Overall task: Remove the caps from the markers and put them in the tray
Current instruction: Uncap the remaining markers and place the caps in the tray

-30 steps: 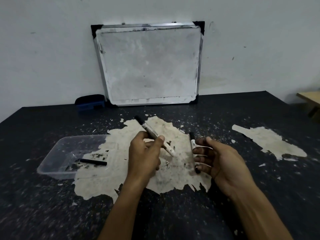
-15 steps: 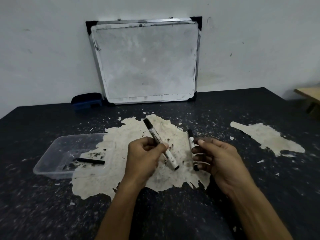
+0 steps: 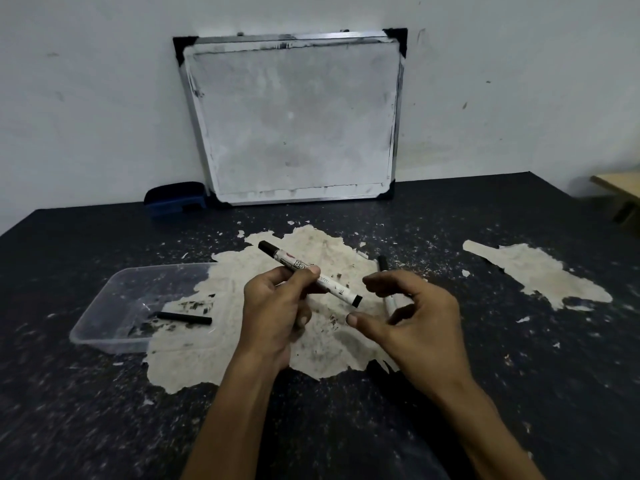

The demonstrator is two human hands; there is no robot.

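Observation:
My left hand (image 3: 277, 306) grips a white marker (image 3: 325, 282) with black ends, slanting from upper left down to the right. Its lower black end (image 3: 356, 299) sits between the spread thumb and forefinger of my right hand (image 3: 415, 320), without touching them. A second marker (image 3: 382, 263) is tucked under my right hand's other fingers, with its black tip sticking out above and a bit of white barrel below. The clear plastic tray (image 3: 104, 317) lies at the left and holds a slim black piece (image 3: 183, 318).
A whiteboard (image 3: 294, 123) leans on the wall at the back, with a blue eraser (image 3: 175, 199) beside it. The dark table (image 3: 104, 410) has worn pale patches. A wooden edge (image 3: 620, 188) shows at far right.
The left hand's marker has tilted flatter and its lower end has swung toward my right hand. My right thumb and forefinger have spread open around that end.

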